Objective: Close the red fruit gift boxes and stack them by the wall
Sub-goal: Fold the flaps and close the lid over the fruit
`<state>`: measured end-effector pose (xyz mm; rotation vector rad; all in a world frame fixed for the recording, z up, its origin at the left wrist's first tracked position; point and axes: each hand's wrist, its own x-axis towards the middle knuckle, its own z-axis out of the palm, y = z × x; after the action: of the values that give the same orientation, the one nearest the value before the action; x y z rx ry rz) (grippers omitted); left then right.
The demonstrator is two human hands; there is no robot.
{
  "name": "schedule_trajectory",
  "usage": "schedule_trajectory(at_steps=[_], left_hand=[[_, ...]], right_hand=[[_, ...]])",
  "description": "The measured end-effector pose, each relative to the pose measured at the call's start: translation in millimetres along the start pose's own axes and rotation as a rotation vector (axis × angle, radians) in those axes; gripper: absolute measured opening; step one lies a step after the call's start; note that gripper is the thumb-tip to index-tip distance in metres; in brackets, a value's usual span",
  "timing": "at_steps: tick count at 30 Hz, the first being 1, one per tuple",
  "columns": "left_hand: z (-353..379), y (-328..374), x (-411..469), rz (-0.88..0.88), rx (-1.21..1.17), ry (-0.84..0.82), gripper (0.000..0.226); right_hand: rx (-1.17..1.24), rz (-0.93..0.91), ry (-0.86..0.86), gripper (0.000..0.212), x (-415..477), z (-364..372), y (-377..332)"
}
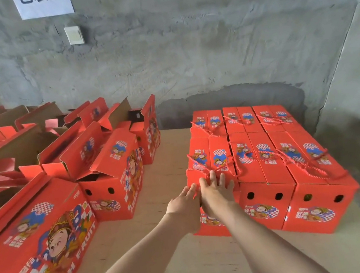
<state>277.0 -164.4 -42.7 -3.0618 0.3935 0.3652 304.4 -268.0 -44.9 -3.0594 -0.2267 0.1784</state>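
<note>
Several closed red fruit gift boxes [274, 168] with red rope handles stand packed together on the wooden board by the grey wall. Both my hands reach to the front left box [203, 156] of that block. My left hand [185, 203] lies with straight fingers against its near left edge. Beside it, my right hand [216, 189] rests with spread fingers on the box's top near the rope handle [213, 169]. Neither hand grips anything. At the left stand several red boxes with their flaps up [108, 169].
A large closed red box [40, 250] lies at the near left. The wooden board [186, 266] carries everything. The grey wall [207, 48] runs behind, with a white switch [74, 35] and a paper sign [45, 4]. A corner wall stands at the right.
</note>
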Motion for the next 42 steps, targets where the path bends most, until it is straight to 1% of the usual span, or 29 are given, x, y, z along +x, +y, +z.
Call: schedule_trajectory(at_steps=[2, 4, 6, 8, 9, 10, 12, 13, 14, 16, 17, 20, 22, 24, 25, 28, 30, 32, 36, 37, 39, 40, 42], left_hand=[[-2, -11, -3, 0.037, -0.067, -0.006, 0.085], [0, -21, -10, 0.084, -0.062, 0.006, 0.088], [11, -28, -20, 0.094, -0.053, 0.063, 0.084], [25, -39, -35, 0.091, -0.083, 0.134, 0.077], [31, -47, -43, 0.106, -0.072, 0.157, 0.075], [36, -59, -51, 0.125, -0.039, 0.177, 0.075], [37, -92, -67, 0.108, 0.013, 0.210, 0.074], [36, -112, -74, 0.063, 0.027, 0.212, 0.074], [33, -134, -82, 0.002, 0.049, 0.201, 0.074], [28, -177, -96, -0.126, 0.115, 0.147, 0.073], [26, -197, -102, -0.186, 0.134, 0.133, 0.072], [20, -252, -113, -0.313, 0.149, 0.155, 0.067], [18, -280, -115, -0.340, 0.133, 0.164, 0.069], [22, -301, -113, -0.348, 0.062, 0.164, 0.072], [25, -308, -111, -0.350, 0.011, 0.165, 0.070], [40, -319, -105, -0.356, -0.136, 0.207, 0.059], [47, -321, -101, -0.347, -0.154, 0.253, 0.062], [53, -322, -100, -0.342, -0.153, 0.297, 0.066], [58, -323, -99, -0.340, -0.221, 0.377, 0.061], [58, -323, -99, -0.339, -0.239, 0.391, 0.061], [58, -324, -100, -0.340, -0.266, 0.414, 0.059], [59, -324, -100, -0.342, -0.282, 0.424, 0.059], [60, -324, -101, -0.346, -0.308, 0.440, 0.059]], right_hand=[[-0.027, 0.032, 0.086, 0.067, -8, 6, -12], [-0.087, 0.012, 0.146, 0.070, -13, 13, -21], [-0.118, 0.010, 0.112, 0.065, -9, 5, -22], [-0.102, 0.064, 0.023, 0.054, -3, -11, -21], [-0.099, 0.088, 0.013, 0.050, -1, -17, -22], [-0.094, 0.095, 0.047, 0.049, 0, -18, -26], [-0.036, 0.036, 0.207, 0.052, -4, -6, -43], [0.020, -0.047, 0.275, 0.054, -9, 6, -56], [0.074, -0.153, 0.293, 0.056, -14, 18, -73], [0.137, -0.319, 0.225, 0.062, -21, 37, -112], [0.157, -0.353, 0.182, 0.067, -21, 43, -132], [0.226, -0.345, 0.074, 0.077, -9, 45, -186], [0.227, -0.333, 0.023, 0.074, 4, 41, -215], [0.245, -0.323, 0.009, 0.070, 18, 39, -237], [0.255, -0.312, -0.004, 0.068, 25, 39, -246], [0.246, -0.235, -0.098, 0.065, 45, 46, -265], [0.248, -0.158, -0.169, 0.066, 58, 51, -272], [0.252, -0.126, -0.212, 0.066, 69, 55, -279], [0.383, -0.126, -0.169, 0.056, 79, 60, -298], [0.401, -0.141, -0.166, 0.058, 80, 61, -299], [0.331, -0.157, -0.165, 0.069, 82, 61, -292], [0.280, -0.169, -0.153, 0.071, 82, 61, -286], [0.255, -0.192, -0.119, 0.065, 80, 59, -273]])
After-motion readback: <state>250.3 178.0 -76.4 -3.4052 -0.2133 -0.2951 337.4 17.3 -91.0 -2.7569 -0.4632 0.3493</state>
